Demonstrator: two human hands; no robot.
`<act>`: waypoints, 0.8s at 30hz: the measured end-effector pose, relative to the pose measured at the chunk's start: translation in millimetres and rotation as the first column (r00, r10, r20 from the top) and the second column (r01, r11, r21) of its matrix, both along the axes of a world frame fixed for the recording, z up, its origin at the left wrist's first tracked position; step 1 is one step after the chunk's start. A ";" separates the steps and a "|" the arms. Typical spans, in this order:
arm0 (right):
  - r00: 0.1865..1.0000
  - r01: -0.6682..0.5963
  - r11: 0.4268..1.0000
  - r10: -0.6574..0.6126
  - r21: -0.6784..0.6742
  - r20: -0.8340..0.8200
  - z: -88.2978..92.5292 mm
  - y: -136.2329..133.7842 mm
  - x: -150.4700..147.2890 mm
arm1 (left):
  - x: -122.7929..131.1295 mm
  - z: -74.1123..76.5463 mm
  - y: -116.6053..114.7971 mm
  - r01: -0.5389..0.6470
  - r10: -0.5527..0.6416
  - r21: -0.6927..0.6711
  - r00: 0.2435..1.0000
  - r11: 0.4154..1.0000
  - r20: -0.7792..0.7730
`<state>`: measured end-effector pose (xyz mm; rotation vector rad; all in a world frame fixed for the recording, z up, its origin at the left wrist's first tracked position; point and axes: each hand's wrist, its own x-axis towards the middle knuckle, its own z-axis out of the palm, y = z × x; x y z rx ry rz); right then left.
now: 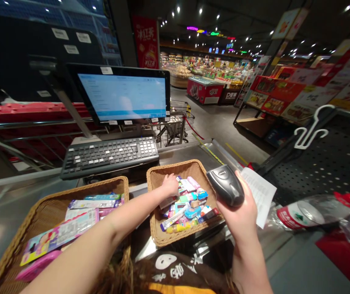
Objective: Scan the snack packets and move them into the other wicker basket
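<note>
My right hand grips a black barcode scanner, held above the right edge of the smaller wicker basket. Small packets and sticks in bright wrappers fill that basket. My left hand reaches into its left side, fingers curled down among the packets. What those fingers hold is hidden. Under my left forearm stands a larger wicker basket with flat packs and a pink plastic item inside.
Behind the baskets are a black keyboard and a lit monitor. To the right lie a white paper sheet and a clear plastic bottle with a red cap. White hooks hang on a black perforated panel.
</note>
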<state>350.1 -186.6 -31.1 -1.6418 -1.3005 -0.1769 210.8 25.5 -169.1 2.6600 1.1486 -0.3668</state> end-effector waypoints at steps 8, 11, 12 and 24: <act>1.000 -0.007 1.000 0.007 0.009 0.024 -1.8 3.0 -11.8 | -34.7 38.2 -4.7 0.044 -0.046 0.025 0.993 0.999 0.105; 0.999 -0.023 1.000 0.022 0.019 0.035 -0.6 4.7 -21.4 | -58.8 56.7 -9.1 0.141 -0.158 0.083 0.957 0.986 0.242; 0.999 -0.025 0.999 0.024 0.022 0.037 0.1 5.3 -24.7 | -67.9 63.0 -10.4 0.180 -0.207 0.115 0.933 0.977 0.295; 0.990 -0.089 0.995 0.084 0.036 0.113 6.4 10.0 -66.0 | -175.9 134.2 -28.5 0.249 -0.441 0.434 0.789 0.866 0.428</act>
